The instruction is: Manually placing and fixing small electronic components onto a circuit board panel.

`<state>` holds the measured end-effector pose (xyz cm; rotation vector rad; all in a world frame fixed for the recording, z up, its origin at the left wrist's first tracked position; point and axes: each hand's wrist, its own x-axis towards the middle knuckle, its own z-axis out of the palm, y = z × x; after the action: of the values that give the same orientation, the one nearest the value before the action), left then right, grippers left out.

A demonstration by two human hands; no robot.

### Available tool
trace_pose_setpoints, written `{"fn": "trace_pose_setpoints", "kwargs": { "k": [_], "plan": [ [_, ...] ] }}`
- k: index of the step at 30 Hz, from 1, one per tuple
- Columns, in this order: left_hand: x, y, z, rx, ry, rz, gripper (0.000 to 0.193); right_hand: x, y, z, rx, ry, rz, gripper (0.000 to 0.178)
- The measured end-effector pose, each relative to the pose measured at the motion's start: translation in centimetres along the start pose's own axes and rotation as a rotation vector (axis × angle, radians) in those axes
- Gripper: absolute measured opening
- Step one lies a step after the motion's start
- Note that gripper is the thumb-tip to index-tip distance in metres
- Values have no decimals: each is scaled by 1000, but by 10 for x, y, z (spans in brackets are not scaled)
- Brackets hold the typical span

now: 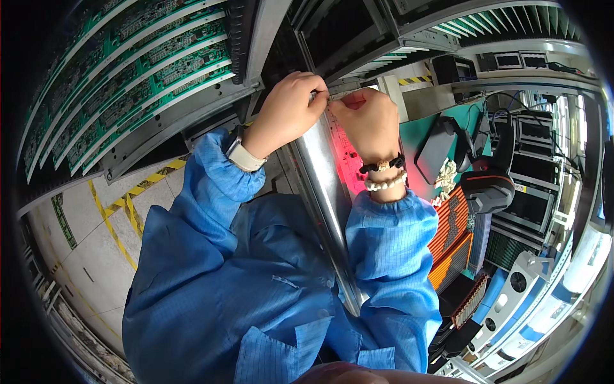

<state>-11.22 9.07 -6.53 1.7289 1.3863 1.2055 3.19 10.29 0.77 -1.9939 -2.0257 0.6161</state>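
Observation:
My left hand [286, 114] is closed, its thumb and fingertips pinched together above the far end of a shiny metal rail [320, 168]. Close beside it, my right hand [369, 123] is also closed, with bent fingers almost touching the left ones. Below and between them lies a circuit board [343, 157] bathed in red light, alongside the rail. The fingers and their small pinch hide whatever they hold, if anything. Blue sleeves cover both forearms; a wristwatch [245, 152] sits on the left wrist and a beaded bracelet [386, 182] on the right.
A rack of green circuit boards [137, 73] rises at the left. On the right, a handheld scanner [489, 189] stands over a green work surface [419, 128], near orange slotted trays [451, 237]. Yellow-and-black floor tape [146, 185] marks the floor at left.

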Motion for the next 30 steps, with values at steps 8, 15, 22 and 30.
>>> {"fn": "trace_pose_setpoints", "kwargs": {
  "k": [8, 15, 22, 30],
  "plan": [
    [0, -2, -1, -4, -45, 26, 10, 1, 17, -11, 38, -37, -161, 19],
    [1, -1, -2, -23, -36, 12, 12, 6, 29, -21, -187, 69, -710, 18],
    [2, 3, -3, -10, -63, 1, 11, 23, 36, -22, -153, -7, -838, 16],
    [2, 1, -2, -4, -73, 22, 11, 33, 40, -18, -175, -53, -960, 13]
  ]
}}
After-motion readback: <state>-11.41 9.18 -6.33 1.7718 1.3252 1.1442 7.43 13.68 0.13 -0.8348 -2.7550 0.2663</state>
